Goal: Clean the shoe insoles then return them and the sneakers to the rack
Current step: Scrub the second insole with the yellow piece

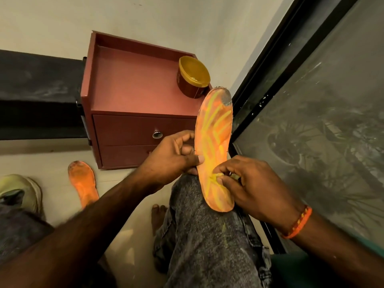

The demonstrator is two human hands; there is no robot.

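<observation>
Orange foam streaked with yellow: an insole [215, 146] stands heel-down on the person's knee [199, 204], toe pointing up and away, propped there so the knee braces it while both hands work. The left hand [172, 156] grips the insole's left edge, thumb pressed on the top face and fingers curled behind, which holds it steady. The right hand [247, 183] pinches something small and pale against the lower part of the insole, fingers bunched tight on it; what it is cannot be told, though it looks like a cleaning pad or cloth. The toe end carries a grey, dirty patch, so cleaning seems only partly done.

Just beyond the insole, a small red-brown cabinet [128, 84] with two drawers serves as the table. On its top, near the right corner, an open yellow tub [194, 76] stands within easy reach, probably holding the cleaning paste. A second orange insole [83, 181] lies on the floor [52, 152] to the left, set aside, with a pale green sneaker [19, 190] near it at the frame's left edge. No rack can be made out.
</observation>
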